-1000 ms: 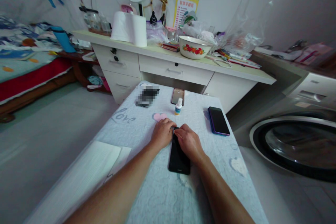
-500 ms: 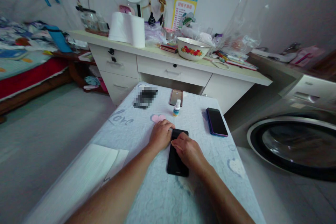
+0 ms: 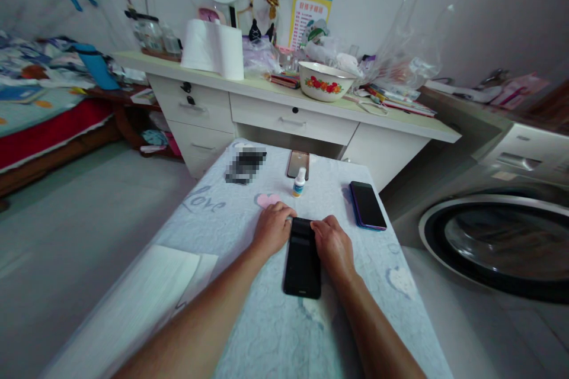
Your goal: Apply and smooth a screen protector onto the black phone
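Note:
A black smartphone (image 3: 303, 263) lies flat, screen up, on the cloth-covered table. My left hand (image 3: 272, 228) rests at its upper left edge, fingers curled and gripping the corner. At the upper right edge is my right hand (image 3: 334, 244), its fingers bent and pressed together against the phone's side. Whatever its fingertips may pinch is hidden. Just beyond the phone stands a small white spray bottle (image 3: 299, 183) with a blue and yellow label. Behind the bottle lies a brownish phone case (image 3: 293, 164).
Another phone (image 3: 368, 206) with a bluish-purple edge lies at the table's right. A blurred-out dark item (image 3: 246, 166) is at the far left, and folded white paper (image 3: 164, 272) at the near left. Beyond stands a desk (image 3: 262, 108) with a flowered bowl (image 3: 326, 80); a washing machine (image 3: 511, 189) is at right.
My right hand has moved from over the upper screen to the phone's right edge, uncovering the screen. My left hand stays at the upper left corner.

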A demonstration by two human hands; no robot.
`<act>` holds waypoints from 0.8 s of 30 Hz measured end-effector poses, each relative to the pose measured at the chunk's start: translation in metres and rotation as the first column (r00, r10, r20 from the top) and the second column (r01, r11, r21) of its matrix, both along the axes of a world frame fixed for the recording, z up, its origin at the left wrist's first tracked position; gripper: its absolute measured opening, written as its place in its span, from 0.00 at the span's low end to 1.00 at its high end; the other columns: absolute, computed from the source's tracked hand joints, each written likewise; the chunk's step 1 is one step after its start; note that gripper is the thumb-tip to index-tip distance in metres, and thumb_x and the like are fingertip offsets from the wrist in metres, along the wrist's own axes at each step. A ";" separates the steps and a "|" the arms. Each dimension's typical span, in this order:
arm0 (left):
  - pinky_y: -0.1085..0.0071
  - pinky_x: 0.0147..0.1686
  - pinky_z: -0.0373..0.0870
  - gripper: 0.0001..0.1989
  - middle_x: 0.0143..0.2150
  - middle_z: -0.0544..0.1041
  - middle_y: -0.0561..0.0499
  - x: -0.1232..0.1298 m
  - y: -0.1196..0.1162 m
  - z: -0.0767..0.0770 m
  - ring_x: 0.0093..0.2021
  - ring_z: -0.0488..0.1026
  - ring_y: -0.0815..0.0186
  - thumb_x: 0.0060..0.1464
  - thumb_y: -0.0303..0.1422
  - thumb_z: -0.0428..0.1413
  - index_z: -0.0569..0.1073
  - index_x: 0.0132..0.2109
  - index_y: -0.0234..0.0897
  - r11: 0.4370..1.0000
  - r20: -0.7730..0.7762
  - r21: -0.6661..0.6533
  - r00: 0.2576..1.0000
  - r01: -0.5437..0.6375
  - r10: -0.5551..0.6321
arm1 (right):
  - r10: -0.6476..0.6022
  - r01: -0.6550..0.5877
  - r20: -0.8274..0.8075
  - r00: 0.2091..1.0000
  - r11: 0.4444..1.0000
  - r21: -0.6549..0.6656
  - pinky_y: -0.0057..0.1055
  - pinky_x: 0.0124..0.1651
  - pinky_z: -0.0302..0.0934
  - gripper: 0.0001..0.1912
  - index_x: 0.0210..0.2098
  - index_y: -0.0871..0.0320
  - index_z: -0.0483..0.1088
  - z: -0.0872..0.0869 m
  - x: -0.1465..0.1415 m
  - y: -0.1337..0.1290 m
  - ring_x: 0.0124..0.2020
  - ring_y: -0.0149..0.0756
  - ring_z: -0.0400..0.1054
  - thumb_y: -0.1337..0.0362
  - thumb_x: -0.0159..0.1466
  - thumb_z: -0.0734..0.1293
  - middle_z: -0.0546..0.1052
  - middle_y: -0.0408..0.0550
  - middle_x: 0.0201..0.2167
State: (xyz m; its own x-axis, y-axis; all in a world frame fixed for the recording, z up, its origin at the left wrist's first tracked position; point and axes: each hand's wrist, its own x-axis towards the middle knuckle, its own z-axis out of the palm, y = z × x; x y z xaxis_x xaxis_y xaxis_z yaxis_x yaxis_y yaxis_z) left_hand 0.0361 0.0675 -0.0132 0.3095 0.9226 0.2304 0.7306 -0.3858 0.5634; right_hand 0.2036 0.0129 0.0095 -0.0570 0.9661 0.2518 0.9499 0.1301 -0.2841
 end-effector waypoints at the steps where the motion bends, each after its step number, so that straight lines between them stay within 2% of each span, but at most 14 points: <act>1: 0.64 0.50 0.64 0.12 0.42 0.73 0.50 0.000 0.000 0.000 0.46 0.69 0.62 0.52 0.24 0.51 0.75 0.40 0.40 1.000 -0.004 -0.004 1.000 -0.002 0.002 | -0.017 0.017 0.002 1.000 1.000 0.016 0.25 0.30 0.54 0.13 0.36 0.53 0.74 0.000 0.001 0.001 0.30 0.31 0.65 0.65 0.68 0.58 0.72 0.46 0.33; 4: 0.64 0.50 0.64 0.12 0.42 0.73 0.50 0.001 0.000 0.000 0.47 0.69 0.62 0.52 0.24 0.50 0.75 0.41 0.41 1.000 -0.008 -0.008 1.000 -0.003 0.003 | -0.044 0.043 0.014 0.999 0.998 0.039 0.25 0.29 0.53 0.13 0.36 0.53 0.74 -0.002 0.002 0.003 0.29 0.31 0.65 0.65 0.68 0.58 0.72 0.47 0.33; 7: 0.64 0.51 0.64 0.12 0.42 0.73 0.50 0.001 -0.001 0.000 0.47 0.69 0.62 0.52 0.24 0.51 0.75 0.41 0.41 1.000 -0.005 -0.008 1.000 -0.002 0.002 | -0.026 0.026 0.022 0.999 1.000 0.001 0.25 0.30 0.53 0.13 0.36 0.54 0.73 -0.004 -0.003 0.004 0.30 0.32 0.65 0.65 0.68 0.57 0.71 0.47 0.34; 17: 0.64 0.50 0.64 0.13 0.42 0.73 0.50 0.001 -0.001 0.001 0.46 0.68 0.62 0.51 0.23 0.51 0.75 0.41 0.40 1.000 -0.006 -0.010 1.000 -0.010 0.009 | 0.255 -0.254 0.002 0.967 0.963 -0.086 0.23 0.35 0.57 0.13 0.38 0.53 0.74 0.003 -0.024 -0.003 0.34 0.31 0.66 0.67 0.67 0.58 0.72 0.45 0.36; 20: 0.64 0.50 0.64 0.13 0.42 0.73 0.50 0.001 0.000 -0.002 0.47 0.68 0.62 0.51 0.24 0.51 0.75 0.41 0.40 1.000 0.001 -0.012 1.000 -0.015 0.015 | 0.241 -0.242 -0.024 0.970 0.967 -0.078 0.23 0.35 0.57 0.12 0.39 0.52 0.74 0.002 -0.022 -0.002 0.33 0.31 0.66 0.67 0.67 0.58 0.72 0.45 0.36; 24: 0.64 0.50 0.64 0.13 0.42 0.73 0.50 0.001 0.001 -0.002 0.47 0.69 0.62 0.50 0.24 0.52 0.75 0.41 0.41 1.000 0.003 -0.006 1.000 -0.007 0.007 | 0.138 -0.139 -0.013 0.990 0.989 -0.053 0.24 0.33 0.56 0.12 0.40 0.53 0.74 -0.001 -0.012 0.003 0.32 0.31 0.66 0.65 0.68 0.58 0.72 0.47 0.36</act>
